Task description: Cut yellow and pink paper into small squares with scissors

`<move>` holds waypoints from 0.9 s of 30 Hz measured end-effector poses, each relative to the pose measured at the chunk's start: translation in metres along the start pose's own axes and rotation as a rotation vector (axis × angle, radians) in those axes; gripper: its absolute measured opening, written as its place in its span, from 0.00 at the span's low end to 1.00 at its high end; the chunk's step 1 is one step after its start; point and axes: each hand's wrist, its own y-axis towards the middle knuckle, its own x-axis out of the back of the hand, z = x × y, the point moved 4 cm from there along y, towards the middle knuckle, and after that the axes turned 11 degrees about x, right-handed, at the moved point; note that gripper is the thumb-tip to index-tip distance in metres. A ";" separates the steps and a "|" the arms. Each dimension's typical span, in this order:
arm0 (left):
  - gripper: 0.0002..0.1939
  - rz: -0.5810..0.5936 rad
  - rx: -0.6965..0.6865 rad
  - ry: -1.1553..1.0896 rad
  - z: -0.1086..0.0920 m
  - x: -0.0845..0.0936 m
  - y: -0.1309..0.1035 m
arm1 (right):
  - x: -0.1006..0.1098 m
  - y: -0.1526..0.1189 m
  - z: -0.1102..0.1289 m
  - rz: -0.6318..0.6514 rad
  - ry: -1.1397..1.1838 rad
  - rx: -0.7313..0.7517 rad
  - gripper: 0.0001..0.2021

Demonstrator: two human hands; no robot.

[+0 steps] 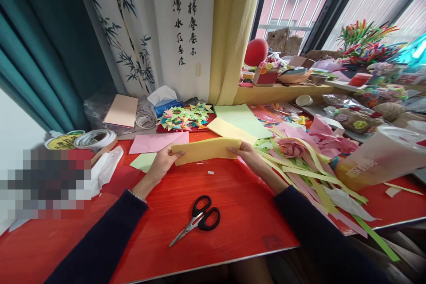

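A folded yellow paper (206,151) is stretched between my two hands above the red table (233,213). My left hand (163,164) pinches its left end, and my right hand (248,155) grips its right end, thumb on top. Below the paper, black-handled scissors (197,221) lie on the table with their tips toward the lower left. Small white scraps (211,172) rest just under the paper. Behind it is a pale yellow sheet (231,129); pink paper (158,142) and light green paper (143,161) lie near my left hand.
Folded paper stars (186,116) are heaped on a red tray at the back. Green, yellow and pink strips (313,182) spread at the right beside a large plastic cup (376,157). White tape-like coils (95,139) and crumpled tissue (106,168) lie at the left.
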 end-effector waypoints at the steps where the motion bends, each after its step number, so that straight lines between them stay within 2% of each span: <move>1: 0.22 0.016 0.013 -0.006 0.001 -0.001 0.001 | 0.000 0.000 -0.001 0.006 0.000 0.000 0.17; 9: 0.29 0.038 0.035 0.038 0.007 0.003 0.008 | -0.001 -0.001 -0.001 0.036 -0.027 0.012 0.18; 20: 0.26 0.042 0.023 0.072 0.013 0.011 0.013 | -0.002 0.000 0.003 0.018 -0.062 0.035 0.18; 27: 0.25 0.004 0.077 0.200 0.019 0.011 0.016 | 0.002 0.000 -0.008 0.034 -0.112 -0.015 0.15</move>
